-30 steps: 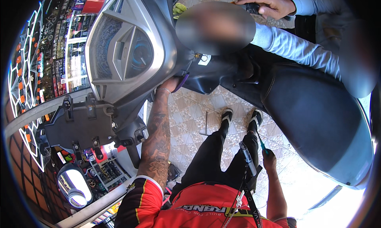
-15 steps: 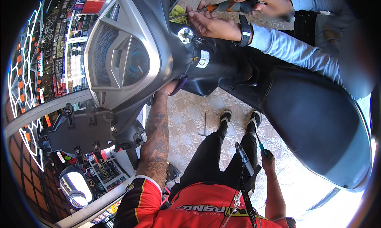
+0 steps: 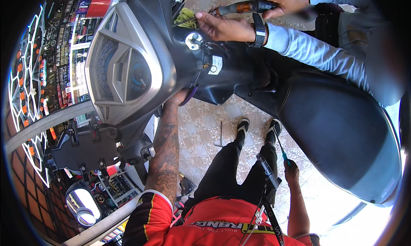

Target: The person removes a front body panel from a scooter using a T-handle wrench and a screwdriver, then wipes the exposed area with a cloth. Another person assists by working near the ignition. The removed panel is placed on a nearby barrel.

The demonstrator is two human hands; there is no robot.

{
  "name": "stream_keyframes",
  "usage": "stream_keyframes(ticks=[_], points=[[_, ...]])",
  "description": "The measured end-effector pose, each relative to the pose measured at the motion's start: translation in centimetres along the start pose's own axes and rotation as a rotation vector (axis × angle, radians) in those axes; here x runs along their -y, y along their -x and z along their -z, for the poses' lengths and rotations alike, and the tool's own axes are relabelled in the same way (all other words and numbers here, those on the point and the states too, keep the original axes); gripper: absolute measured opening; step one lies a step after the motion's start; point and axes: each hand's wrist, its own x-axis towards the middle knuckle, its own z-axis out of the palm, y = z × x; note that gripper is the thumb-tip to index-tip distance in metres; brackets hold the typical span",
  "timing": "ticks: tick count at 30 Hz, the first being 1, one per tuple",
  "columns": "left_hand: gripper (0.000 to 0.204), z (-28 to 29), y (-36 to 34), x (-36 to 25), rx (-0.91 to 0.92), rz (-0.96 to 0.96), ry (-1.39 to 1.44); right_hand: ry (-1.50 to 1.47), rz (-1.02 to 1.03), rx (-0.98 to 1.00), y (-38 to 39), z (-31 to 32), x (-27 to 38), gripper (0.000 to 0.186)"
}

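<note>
Black scooter panel [image 3: 222,81] — left hand [image 3: 182,96] pressed underneath; right hand [image 3: 291,171] grips a screwdriver [image 3: 281,151].

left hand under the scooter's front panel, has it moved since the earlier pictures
No. The left hand is pressed up under the scooter's front panel at the same spot beside the instrument cluster, as before.

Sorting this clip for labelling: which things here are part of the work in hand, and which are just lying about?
In use:
left hand on the scooter's front panel
right hand holding a green-handled screwdriver
co-worker's screwdriver

Lying about:
thin metal rod on the floor
chrome mirror
</note>
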Motion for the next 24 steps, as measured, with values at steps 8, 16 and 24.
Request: stream_keyframes(ticks=[8,16,24], points=[[0.067,-0.2,0.0,0.1,0.035,0.001,-0.070,0.062,0.000,0.004,-0.1,-0.9,-1.1,0.037],[0.066,-0.1,-0.1,0.0,0.015,0.018,-0.073,0.072,-0.028,0.030,0.2,-0.1,-0.9,0.039],[0.068,0.0,0.5,-0.4,0.012,0.046,0.006,0.047,-0.040,0.033,0.4,0.0,-0.7,0.038]])
